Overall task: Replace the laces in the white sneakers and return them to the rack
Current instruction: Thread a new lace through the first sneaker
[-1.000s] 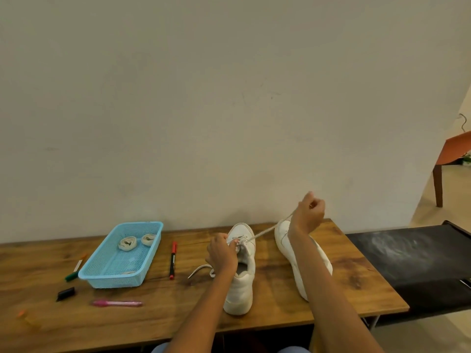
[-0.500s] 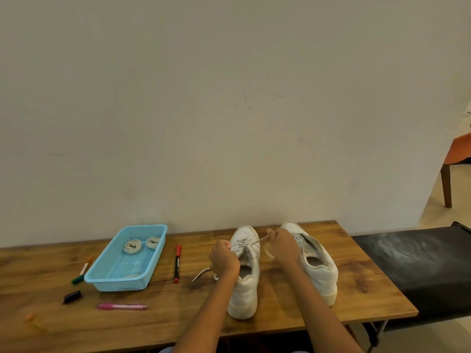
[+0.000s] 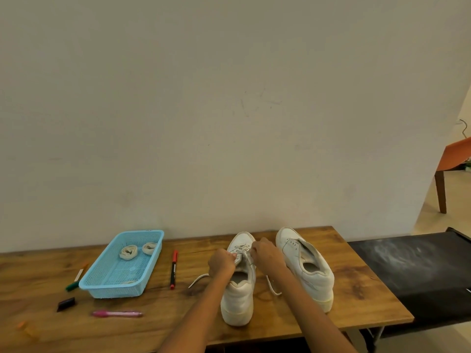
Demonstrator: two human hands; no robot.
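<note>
Both hands work at the laced sneaker (image 3: 238,299), which stands heel toward the camera on the wooden table (image 3: 339,284). The left hand (image 3: 221,262) is curled, pinching the lace (image 3: 242,252) at the eyelets; the right hand (image 3: 267,254) is curled too, gripping the lace on the other side. Loose lace ends trail onto the table on either side of this sneaker. The second sneaker (image 3: 305,266) stands just right of it, without a lace as far as shows, its heel near the table's front edge.

Left of the laced sneaker lies a red marker (image 3: 173,268), then a blue basket (image 3: 102,284) holding two rolled laces (image 3: 128,251), set close to the wall (image 3: 204,110). Farther left lie a green marker (image 3: 76,278), a black cap (image 3: 65,303) and a pink pen (image 3: 117,313). Bare wood shows between the basket and the sneaker and behind the pair.

Right of the second sneaker the table ends; a black bench (image 3: 413,271) adjoins it. An orange chair (image 3: 453,159) stands beyond, well apart.
</note>
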